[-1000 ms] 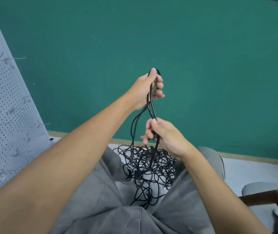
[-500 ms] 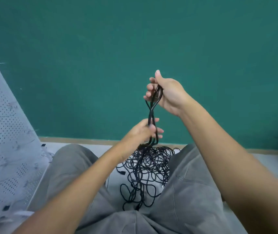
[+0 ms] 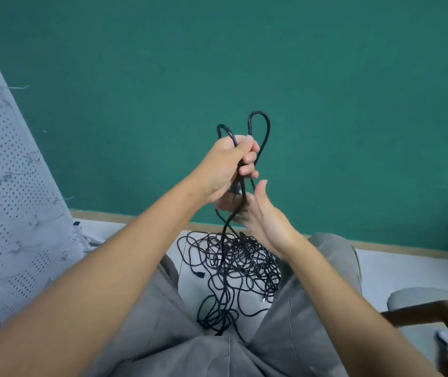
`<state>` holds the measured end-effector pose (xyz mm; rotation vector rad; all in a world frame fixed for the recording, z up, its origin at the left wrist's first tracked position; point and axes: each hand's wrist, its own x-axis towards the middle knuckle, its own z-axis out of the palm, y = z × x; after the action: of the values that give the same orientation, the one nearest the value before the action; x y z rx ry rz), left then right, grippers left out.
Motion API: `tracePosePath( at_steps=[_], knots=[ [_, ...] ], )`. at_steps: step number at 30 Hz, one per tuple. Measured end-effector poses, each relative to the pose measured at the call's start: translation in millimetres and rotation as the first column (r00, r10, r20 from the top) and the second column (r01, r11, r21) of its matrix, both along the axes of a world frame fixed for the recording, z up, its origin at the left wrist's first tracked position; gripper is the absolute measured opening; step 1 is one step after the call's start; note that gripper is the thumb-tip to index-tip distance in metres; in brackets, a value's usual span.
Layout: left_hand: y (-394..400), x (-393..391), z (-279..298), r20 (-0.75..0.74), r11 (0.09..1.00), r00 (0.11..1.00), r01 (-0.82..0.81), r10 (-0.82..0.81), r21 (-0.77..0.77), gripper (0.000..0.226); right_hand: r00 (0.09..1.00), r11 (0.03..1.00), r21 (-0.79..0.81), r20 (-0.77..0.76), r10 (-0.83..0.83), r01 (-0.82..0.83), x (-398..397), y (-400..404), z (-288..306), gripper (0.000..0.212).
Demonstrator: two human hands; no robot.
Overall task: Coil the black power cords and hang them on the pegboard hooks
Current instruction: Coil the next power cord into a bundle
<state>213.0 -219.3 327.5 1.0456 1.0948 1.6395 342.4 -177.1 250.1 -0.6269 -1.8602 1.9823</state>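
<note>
Black power cords (image 3: 233, 262): a tangled heap on the pale floor (image 3: 397, 270) between the person's knees; one cord rises out of it to the hands.
Held cord (image 3: 240, 186): runs close to upright, its long axis from the heap up through both hands; two loops (image 3: 259, 123) stand out above the upper fist.
Left hand (image 3: 228, 164): the upper one, fingers curled tight round the gathered loops, gripping them.
Right hand (image 3: 261, 213): just below the left and touching the cord; thumb and palm look fairly straight and relaxed, the strand lying across the fingers rather than clenched, though the fingertips are partly hidden behind the left wrist.
Key relation: the free slack lies straight below the hands, toward the heap, and the right hand is the nearer one to it; the left hand already carries the coil.
Step in hand, as I judge it: early coiling, few turns made, most of the cord on the floor.
Next move calls for: the right hand to slide down the strand, draw up another length and feed it to the left as a fresh loop.
Risk: the heap is knotted, so a pull may lift neighbouring cords with it.
Pegboard (image 3: 8, 202): grey, perforated, leaning at the left, well apart from the hands; I cannot make out hooks for certain.
Wall (image 3: 326, 104): green, behind the hands.
</note>
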Motion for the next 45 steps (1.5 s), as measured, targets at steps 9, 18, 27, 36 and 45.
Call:
tracePosePath(
  at_steps=[9,18,27,36,45],
  knots=[
    [8,-25,0,-0.136,0.987,0.99,0.007,-0.029,-0.161,0.037,0.988,0.92,0.37,0.024,-0.15,0.131,3,-2,32,0.017],
    [-17,-60,-51,-0.822,0.848,0.564,-0.47,0.077,-0.244,0.039,0.929,0.823,0.468,0.016,-0.371,0.321,0,62,90,0.013],
    [-20,-72,-8,-0.808,0.9,0.52,-0.436,0.278,0.029,0.039,0.852,0.67,0.66,0.084,-0.516,0.341,-24,116,116,0.065],
    [-30,-66,11,-0.488,0.924,0.784,-0.321,0.383,0.209,0.036,0.97,0.781,0.621,0.221,-0.099,-0.062,-26,61,69,0.039],
    [-41,-60,-11,-0.164,0.984,0.971,-0.164,0.174,0.071,0.041,0.983,0.905,0.414,0.107,-0.15,0.093,-19,20,31,0.022]
  ],
)
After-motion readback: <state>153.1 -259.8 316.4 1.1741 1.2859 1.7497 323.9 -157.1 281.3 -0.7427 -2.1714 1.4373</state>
